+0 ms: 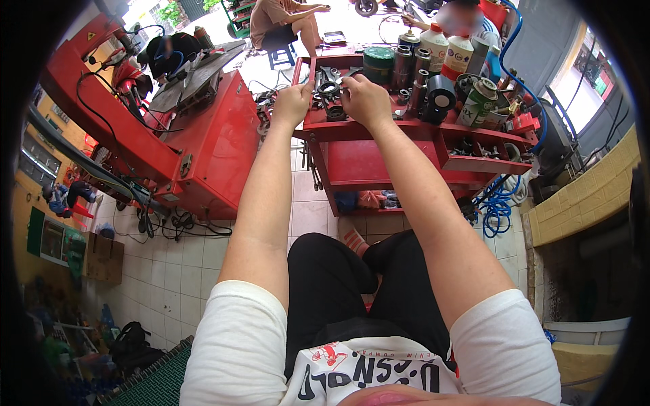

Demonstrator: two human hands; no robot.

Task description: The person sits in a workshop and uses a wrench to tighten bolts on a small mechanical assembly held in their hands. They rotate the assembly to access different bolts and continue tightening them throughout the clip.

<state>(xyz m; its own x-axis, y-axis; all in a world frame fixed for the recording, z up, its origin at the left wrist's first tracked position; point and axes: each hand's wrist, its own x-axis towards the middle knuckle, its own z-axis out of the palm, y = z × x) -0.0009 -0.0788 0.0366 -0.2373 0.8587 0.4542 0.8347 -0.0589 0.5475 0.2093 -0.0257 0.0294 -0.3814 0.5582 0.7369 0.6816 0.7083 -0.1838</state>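
Both my arms reach forward to the top tray of a red tool cart [379,128]. My left hand [292,106] is closed at the tray's left edge, its thumb up; whatever lies inside the fingers is hidden. At the wrenches, my right hand [366,101] has its fingers curled downward, and I cannot make out what they grip. Between the two hands lie several metal wrenches [328,76] and a dark ring-shaped metal part [329,88]. A dark green tub [378,64] stands just beyond my right hand.
Bottles [458,57], a spray can [479,101] and metal cylinders [403,64] crowd the cart's right side. A small-parts drawer [481,160] juts out there, above a coiled blue hose [497,216]. At left stands a red machine [210,145]. Two people sit beyond the cart.
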